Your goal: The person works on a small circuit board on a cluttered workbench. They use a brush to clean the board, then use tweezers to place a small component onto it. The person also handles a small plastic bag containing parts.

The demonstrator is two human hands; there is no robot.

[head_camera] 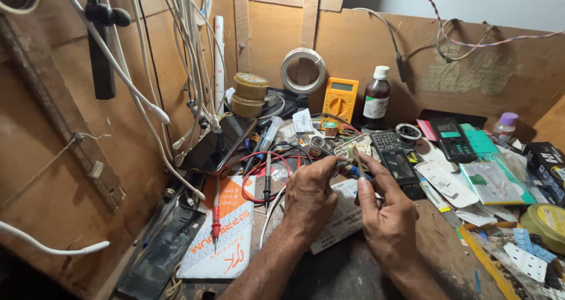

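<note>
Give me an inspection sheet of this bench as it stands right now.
Surface: dark worn wooden bench, mostly covered.
Job's things: small pale circuit board at the fingertips; blue-handled tool between the hands.
Clutter: yellow multimeter, brown glass bottle, black keypad phone, dark tablet, stacked round tins.
Grippers: left hand and right hand both pinch at the board.
Cables: red probe lead, black probe lead, white hanging cables, wire coil.
Surroundings: brown plywood walls.
</note>
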